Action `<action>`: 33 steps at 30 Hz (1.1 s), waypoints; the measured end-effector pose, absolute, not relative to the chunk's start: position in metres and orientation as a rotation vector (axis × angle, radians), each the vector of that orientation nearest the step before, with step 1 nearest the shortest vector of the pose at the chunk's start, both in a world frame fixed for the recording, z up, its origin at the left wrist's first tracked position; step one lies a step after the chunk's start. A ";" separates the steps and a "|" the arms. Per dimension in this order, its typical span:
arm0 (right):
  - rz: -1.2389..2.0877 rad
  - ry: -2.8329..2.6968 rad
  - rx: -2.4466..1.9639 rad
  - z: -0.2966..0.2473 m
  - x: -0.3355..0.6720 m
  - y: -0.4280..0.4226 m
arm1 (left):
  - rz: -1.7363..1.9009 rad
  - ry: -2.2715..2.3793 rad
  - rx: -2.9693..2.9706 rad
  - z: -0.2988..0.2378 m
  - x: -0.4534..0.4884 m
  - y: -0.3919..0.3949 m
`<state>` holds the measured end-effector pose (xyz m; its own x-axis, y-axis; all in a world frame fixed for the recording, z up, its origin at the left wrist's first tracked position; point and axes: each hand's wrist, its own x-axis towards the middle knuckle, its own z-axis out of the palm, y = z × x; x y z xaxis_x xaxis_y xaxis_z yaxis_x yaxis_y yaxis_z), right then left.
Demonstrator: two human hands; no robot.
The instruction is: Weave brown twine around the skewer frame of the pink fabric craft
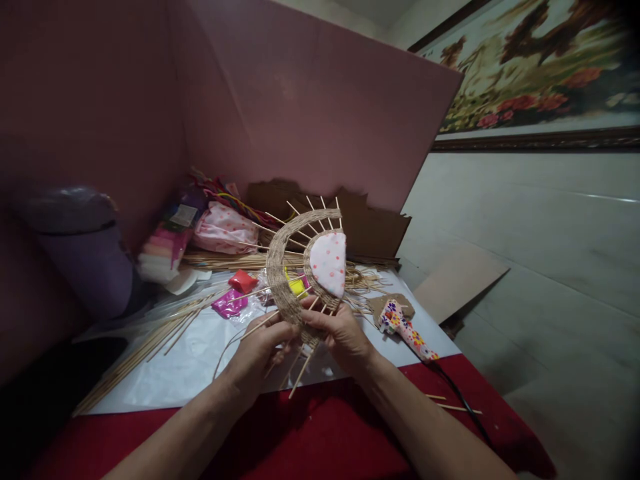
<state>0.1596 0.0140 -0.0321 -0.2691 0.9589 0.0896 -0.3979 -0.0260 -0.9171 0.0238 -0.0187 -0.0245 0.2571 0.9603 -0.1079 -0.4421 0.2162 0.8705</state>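
Above the table I hold up a half-round woven craft piece [281, 273]. Twine bands run across thin wooden sticks that poke out past the outer edge. At its centre sits a half-circle of white cloth with pinkish-red dots [328, 263]. My left hand [270, 343] grips the lower left of the outer band, and a loose strand of twine [227, 350] hangs beside it. My right hand [343, 330] pinches the lower end near the cloth, thumb on top. Some of the fingers are hidden behind the weave.
Bundled sticks [145, 353] lie left on a white sheet [170, 377] over red cloth [250, 440]. A floral-patterned glue gun [407, 332] with a black cord rests right. Red [243, 281] and magenta packets [230, 304], a purple bin [90, 260] and brown cardboard [373, 223] stand behind.
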 end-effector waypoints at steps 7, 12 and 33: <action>1.585 -1.084 -0.725 -0.031 0.159 0.013 | 1.073 0.794 0.930 -0.022 0.020 -0.022; 1.574 -1.080 -0.725 -0.031 0.159 0.013 | 1.097 0.788 0.895 -0.021 0.022 -0.022; 1.576 -1.059 -0.720 -0.031 0.157 0.013 | 1.121 0.794 0.865 -0.016 0.022 -0.022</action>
<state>0.1574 0.0130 -0.0307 -0.2622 0.9625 0.0701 -0.4290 -0.0512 -0.9019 0.0223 -0.0221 -0.0157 0.2467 0.9638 -0.1012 -0.4151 0.1994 0.8877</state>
